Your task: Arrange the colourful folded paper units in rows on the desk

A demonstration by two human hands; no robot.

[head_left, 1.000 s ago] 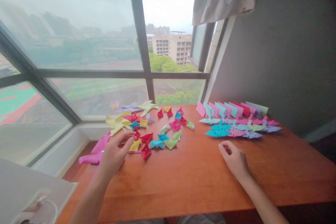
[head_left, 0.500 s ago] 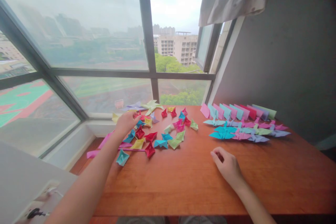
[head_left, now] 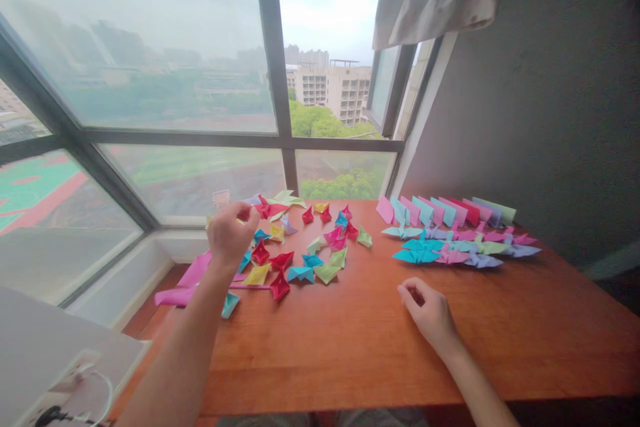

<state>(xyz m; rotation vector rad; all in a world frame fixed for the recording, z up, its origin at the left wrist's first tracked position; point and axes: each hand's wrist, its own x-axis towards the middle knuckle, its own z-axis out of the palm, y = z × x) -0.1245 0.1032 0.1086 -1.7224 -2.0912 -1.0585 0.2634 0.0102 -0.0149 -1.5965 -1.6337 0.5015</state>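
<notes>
My left hand (head_left: pixel 229 235) is raised over the left side of a scatter of small folded paper pieces (head_left: pixel 305 260) on the wooden table (head_left: pixel 350 347). Its fingers are pinched shut on a red folded paper piece (head_left: pixel 269 209), which sticks out to the right of the fingertips. A pale green paper pinwheel (head_left: pixel 286 198) lies just behind it. My right hand (head_left: pixel 430 315) rests on the table to the right, fingers curled in with nothing in them. It lies in front of a blue folded piece (head_left: pixel 417 252).
A row of folded papers in pink, blue, red and green (head_left: pixel 450 212) leans at the back right, with flat winged shapes (head_left: pixel 480 248) before it. Pink paper strips (head_left: pixel 186 283) hang over the table's left edge. A window is behind, a grey wall (head_left: pixel 540 113) to the right.
My left hand moved from the table's near left up into the pile, closed on the red piece and lifted it a little. The right hand stayed put.
</notes>
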